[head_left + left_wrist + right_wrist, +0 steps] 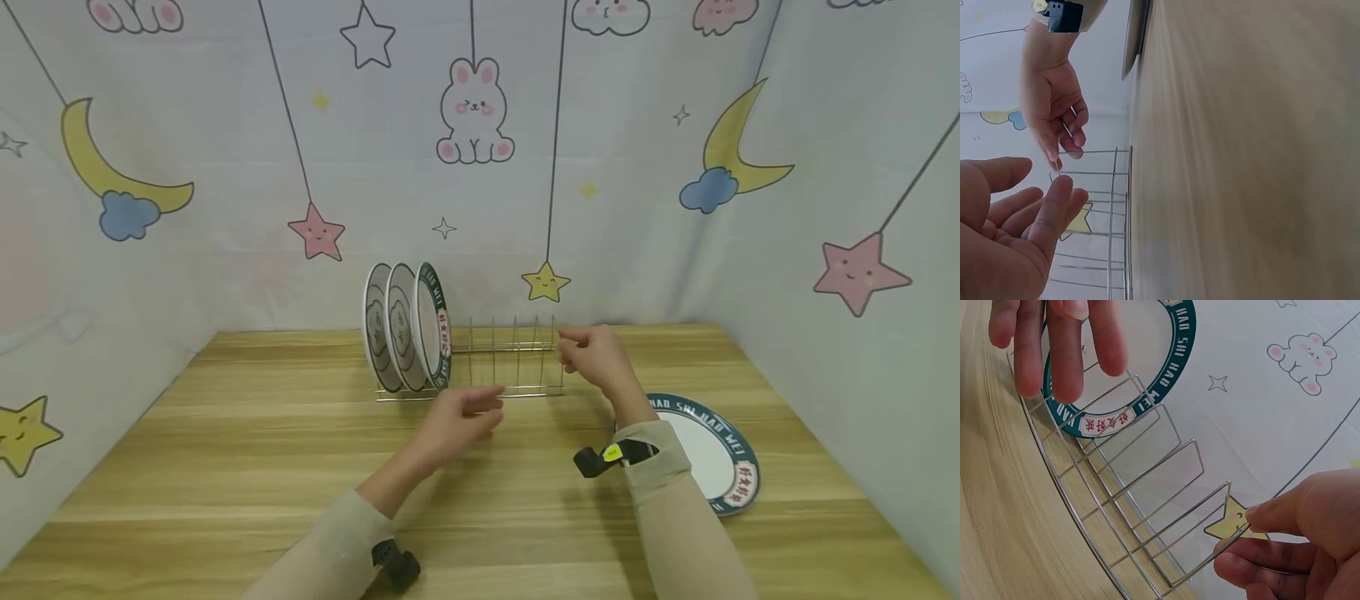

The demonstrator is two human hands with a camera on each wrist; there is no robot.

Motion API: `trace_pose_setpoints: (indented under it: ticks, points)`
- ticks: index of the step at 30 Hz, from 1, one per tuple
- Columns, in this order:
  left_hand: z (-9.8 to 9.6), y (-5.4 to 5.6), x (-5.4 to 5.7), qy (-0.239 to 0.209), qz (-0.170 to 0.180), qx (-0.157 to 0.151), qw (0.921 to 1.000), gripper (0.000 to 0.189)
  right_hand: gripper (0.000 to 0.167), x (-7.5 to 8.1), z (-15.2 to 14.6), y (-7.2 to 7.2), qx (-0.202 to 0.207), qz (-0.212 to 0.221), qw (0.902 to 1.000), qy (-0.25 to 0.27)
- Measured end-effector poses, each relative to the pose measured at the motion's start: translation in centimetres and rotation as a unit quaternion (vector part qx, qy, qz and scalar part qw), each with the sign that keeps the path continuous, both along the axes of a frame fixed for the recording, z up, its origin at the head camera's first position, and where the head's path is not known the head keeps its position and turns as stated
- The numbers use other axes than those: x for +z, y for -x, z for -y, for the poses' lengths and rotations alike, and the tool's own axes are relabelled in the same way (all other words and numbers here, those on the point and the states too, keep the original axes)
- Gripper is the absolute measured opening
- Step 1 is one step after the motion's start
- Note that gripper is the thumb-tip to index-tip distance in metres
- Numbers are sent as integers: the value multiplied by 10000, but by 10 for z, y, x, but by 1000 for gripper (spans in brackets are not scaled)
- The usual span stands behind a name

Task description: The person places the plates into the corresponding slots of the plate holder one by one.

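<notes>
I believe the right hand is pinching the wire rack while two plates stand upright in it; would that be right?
Not quite: three plates stand upright in the wire rack, as the head view shows; the right hand is indeed pinching it.

The rack point(525, 395) is shiny metal wire, the plates point(401, 333) smooth, the tabletop point(510, 508) wood-grained, the backdrop point(397, 142) matt cloth.

Tbl plate point(712, 454) part. hid behind R sleeve point(671, 508) | L hand point(1013, 247) cut off, L-wrist view edge

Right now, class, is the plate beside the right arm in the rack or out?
Out: the plate lies on the table, clear of the rack.
</notes>
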State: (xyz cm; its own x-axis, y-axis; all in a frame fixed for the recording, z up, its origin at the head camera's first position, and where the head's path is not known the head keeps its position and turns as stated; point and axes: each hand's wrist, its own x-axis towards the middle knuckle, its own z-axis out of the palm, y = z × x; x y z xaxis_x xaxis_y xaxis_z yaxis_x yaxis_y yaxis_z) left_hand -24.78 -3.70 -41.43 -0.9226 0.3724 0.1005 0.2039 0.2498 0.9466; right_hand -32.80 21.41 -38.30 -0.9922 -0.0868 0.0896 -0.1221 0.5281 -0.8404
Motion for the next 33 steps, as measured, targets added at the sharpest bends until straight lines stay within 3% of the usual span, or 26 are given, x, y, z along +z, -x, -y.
trace_pose_setpoints:
  ticks: [12,22,28,33]
  points:
    - [33,-9,6,-7,47,415,9991,39,36,1,2,0,-35,-25,10000,-3]
    - [52,-17,16,-110,-108,401,9991,38,37,2,3,-3,-24,13,10000,1]
    - [74,-25,24,-12,-178,568,9982,39,37,3,3,-2,-4,28,10000,-25]
    - [91,-29,36,17,-237,909,9956,39,37,2,2,-2,21,59,10000,49]
